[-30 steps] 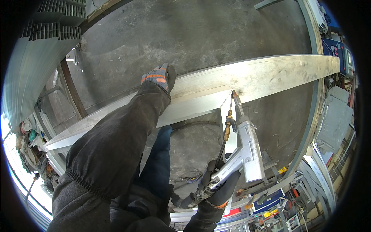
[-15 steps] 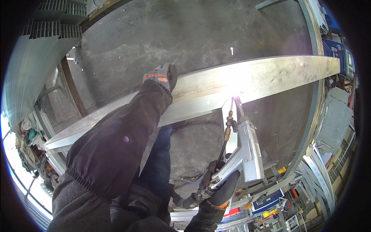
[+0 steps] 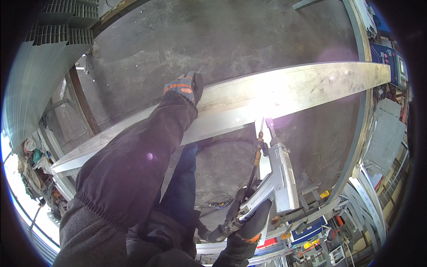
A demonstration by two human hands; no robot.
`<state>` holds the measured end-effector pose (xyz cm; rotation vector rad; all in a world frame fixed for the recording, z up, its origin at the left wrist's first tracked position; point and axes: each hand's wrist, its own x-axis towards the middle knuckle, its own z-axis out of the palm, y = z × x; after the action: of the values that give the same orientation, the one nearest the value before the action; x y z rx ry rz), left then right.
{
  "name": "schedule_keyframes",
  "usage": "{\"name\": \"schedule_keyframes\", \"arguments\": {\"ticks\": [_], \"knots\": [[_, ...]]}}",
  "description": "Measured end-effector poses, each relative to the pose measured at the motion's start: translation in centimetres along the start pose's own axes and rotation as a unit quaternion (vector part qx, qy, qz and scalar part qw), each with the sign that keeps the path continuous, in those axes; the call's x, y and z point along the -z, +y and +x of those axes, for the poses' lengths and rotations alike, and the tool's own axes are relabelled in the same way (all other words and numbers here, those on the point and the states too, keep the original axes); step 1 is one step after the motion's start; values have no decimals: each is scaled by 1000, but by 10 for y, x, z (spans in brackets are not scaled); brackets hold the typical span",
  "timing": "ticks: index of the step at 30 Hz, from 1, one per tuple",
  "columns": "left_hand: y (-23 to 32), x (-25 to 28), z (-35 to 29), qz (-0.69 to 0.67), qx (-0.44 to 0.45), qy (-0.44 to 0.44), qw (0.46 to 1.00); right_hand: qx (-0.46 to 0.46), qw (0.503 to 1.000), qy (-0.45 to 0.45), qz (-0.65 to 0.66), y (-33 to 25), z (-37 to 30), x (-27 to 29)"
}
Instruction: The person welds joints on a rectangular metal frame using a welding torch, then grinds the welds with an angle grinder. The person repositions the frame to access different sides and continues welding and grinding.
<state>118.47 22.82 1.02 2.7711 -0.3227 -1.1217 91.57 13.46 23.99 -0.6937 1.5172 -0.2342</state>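
A long rectangular metal tube [image 3: 331, 84] lies across the view, with a narrower metal bar [image 3: 222, 127] along its near side. My left hand [image 3: 183, 86], in a grey and orange glove with dark fingers, is closed over the tube's far edge. My gloved right hand [image 3: 254, 219] grips the handle of a silver welding gun [image 3: 283, 177]. A thin brass-fitted feed tube [image 3: 258, 153] runs beside its nozzle. Intense white glare [image 3: 269, 95] at the nozzle tip hides the weld spot. A pale metal upright [image 3: 264, 165] shows behind the gun, below the glare.
A curved-looking steel frame rail [image 3: 361, 129] runs down the right side. Stacked metal profiles [image 3: 66, 33] stand at the upper left. Blue machine boxes [image 3: 386, 62] sit at the far right. Tools and bits [image 3: 316, 242] crowd the lower right. Dark floor [image 3: 213, 35] lies beyond the tube.
The welding gun has shifted slightly left with my right hand, and its nozzle sits a little lower. The glare has spread somewhat. My left hand has barely moved on the tube.
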Motion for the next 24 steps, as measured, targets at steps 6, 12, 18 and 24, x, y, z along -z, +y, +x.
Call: {"name": "schedule_keyframes", "arguments": {"ticks": [6, 12, 18, 24], "knots": [[-4, -4, 1, -1, -20, 16, 1000, -17, 999, -23, -41, 3, -6, 14], [-2, 1, 0, 9, -16, 10, 1000, 52, 987, 20, -153, 21, -3, 24], [11, 10, -15, -15, -25, 78, 997, -35, 997, -50, -46, 19, -13, 32], [14, 14, -14, -19, 13, -2, 1000, -44, 997, -38, -45, 26, -20, 28]]}}
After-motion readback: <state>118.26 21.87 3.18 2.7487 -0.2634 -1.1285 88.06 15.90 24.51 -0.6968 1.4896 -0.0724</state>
